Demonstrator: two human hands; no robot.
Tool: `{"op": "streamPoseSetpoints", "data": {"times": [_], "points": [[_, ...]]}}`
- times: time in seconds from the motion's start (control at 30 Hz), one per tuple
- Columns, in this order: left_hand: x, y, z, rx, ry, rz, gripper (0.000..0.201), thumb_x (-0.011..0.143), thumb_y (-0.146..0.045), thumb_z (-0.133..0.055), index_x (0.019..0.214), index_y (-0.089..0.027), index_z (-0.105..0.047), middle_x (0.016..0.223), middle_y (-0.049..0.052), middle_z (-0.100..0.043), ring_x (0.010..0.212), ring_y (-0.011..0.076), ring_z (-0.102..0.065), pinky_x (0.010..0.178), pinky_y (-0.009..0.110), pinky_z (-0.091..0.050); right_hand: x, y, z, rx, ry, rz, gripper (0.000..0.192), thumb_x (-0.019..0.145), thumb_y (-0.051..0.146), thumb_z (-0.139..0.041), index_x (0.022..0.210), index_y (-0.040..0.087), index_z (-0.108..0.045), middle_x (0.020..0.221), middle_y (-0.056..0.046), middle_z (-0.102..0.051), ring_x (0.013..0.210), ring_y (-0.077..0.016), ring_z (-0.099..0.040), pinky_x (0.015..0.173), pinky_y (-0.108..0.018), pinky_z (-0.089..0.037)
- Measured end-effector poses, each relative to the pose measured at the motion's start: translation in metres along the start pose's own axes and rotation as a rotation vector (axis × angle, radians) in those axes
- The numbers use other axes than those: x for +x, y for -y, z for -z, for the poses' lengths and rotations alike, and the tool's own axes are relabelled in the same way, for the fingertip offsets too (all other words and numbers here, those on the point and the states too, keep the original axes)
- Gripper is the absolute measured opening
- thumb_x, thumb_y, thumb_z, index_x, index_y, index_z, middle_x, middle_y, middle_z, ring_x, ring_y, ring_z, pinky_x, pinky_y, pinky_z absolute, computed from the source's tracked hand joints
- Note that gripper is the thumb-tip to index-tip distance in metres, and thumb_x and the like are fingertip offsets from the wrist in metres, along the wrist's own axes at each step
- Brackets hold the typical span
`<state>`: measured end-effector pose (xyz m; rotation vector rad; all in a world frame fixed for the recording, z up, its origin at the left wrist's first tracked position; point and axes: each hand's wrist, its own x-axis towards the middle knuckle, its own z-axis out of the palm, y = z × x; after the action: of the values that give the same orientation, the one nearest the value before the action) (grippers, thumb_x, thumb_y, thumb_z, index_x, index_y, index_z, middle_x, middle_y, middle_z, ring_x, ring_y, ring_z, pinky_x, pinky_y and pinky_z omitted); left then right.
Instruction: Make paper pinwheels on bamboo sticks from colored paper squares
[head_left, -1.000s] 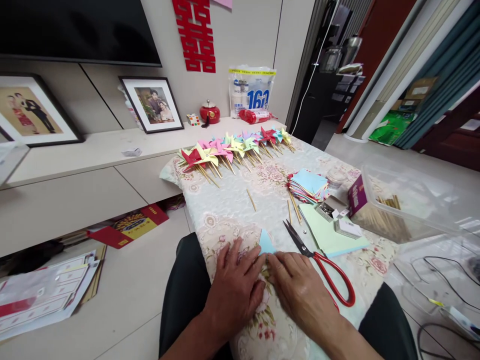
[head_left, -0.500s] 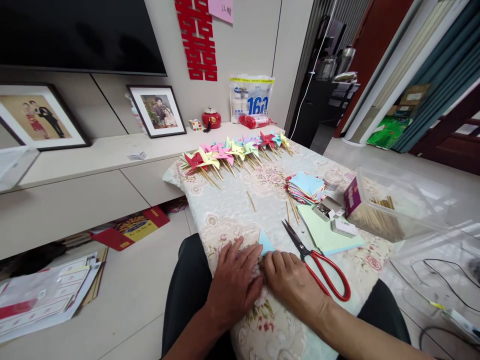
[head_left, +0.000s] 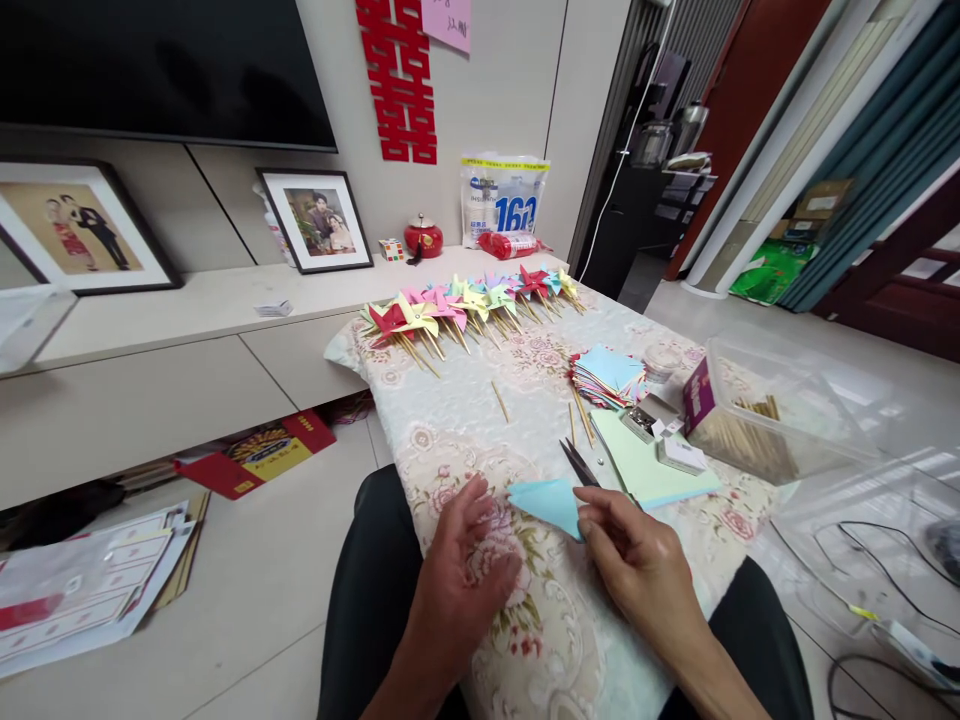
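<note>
The right hand point(head_left: 637, 560) pinches one corner of a folded light-blue paper triangle point(head_left: 550, 499) between thumb and fingertips, lifting it just above the cream floral tablecloth point(head_left: 465, 420). The left hand point(head_left: 469, 570) rests beside it, fingers loosely curled and holding nothing. Behind the paper, the dark steel blades of a pair of scissors point(head_left: 576, 462) show; their handles are hidden by the right hand. Farther back stands a glossy plastic bag printed "160" point(head_left: 501, 199).
</note>
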<state>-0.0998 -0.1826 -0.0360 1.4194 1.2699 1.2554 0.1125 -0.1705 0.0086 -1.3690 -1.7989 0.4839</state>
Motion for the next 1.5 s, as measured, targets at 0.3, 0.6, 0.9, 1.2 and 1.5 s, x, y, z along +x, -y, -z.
{"op": "streamPoseSetpoints", "data": {"times": [0.3, 0.6, 0.9, 1.2, 1.5], "points": [[-0.002, -0.035, -0.004, 0.37, -0.021, -0.192, 0.048, 0.082, -0.023, -0.067, 0.13, -0.025, -0.059, 0.123, 0.008, -0.068, 0.117, 0.0284, -0.062, 0.103, 0.052, -0.048, -0.013, 0.017, 0.011, -0.01, 0.203, 0.074, 0.024, 0.098, 0.017, -0.046, 0.114, 0.02, -0.064, 0.092, -0.006, -0.076, 0.08, -0.0185, -0.074, 0.069, -0.028, -0.056], [0.005, -0.048, -0.011, 0.335, 0.027, -0.052, 0.027, 0.081, -0.021, -0.067, 0.108, -0.022, -0.072, 0.094, 0.004, -0.072, 0.091, 0.0241, -0.065, 0.086, 0.044, -0.051, -0.017, 0.018, 0.015, -0.138, 0.262, 0.237, 0.033, 0.094, 0.007, -0.041, 0.12, 0.018, -0.059, 0.098, -0.009, -0.075, 0.085, -0.0212, -0.073, 0.071, -0.032, -0.057], [0.007, -0.051, -0.004, 0.014, 0.081, 0.234, 0.011, 0.077, -0.031, -0.071, 0.075, -0.02, -0.071, 0.068, 0.0, -0.064, 0.064, 0.0156, -0.057, 0.062, 0.028, -0.045, -0.012, 0.009, 0.03, -0.162, 0.232, 0.154, 0.022, 0.099, 0.021, -0.047, 0.115, 0.022, -0.063, 0.098, -0.007, -0.073, 0.086, -0.0194, -0.071, 0.074, -0.029, -0.058], [0.008, -0.051, 0.006, -0.468, 0.014, 0.466, 0.028, 0.059, -0.035, -0.089, 0.071, -0.017, -0.073, 0.059, -0.003, -0.063, 0.053, 0.0086, -0.051, 0.052, 0.02, -0.041, -0.043, -0.048, 0.039, -0.552, 0.144, -0.04, 0.044, 0.093, 0.034, -0.054, 0.133, 0.017, -0.059, 0.105, -0.012, -0.063, 0.09, -0.0274, -0.068, 0.074, -0.04, -0.059], [0.005, -0.048, 0.01, -0.565, 0.053, 0.454, 0.026, 0.065, -0.035, -0.087, 0.078, -0.017, -0.073, 0.064, 0.0, -0.07, 0.059, 0.0119, -0.061, 0.063, 0.024, -0.049, -0.043, -0.043, 0.058, -0.346, 0.203, -0.229, 0.046, 0.083, 0.034, -0.06, 0.126, 0.02, -0.065, 0.105, -0.012, -0.074, 0.087, -0.0282, -0.073, 0.076, -0.042, -0.06]]}}
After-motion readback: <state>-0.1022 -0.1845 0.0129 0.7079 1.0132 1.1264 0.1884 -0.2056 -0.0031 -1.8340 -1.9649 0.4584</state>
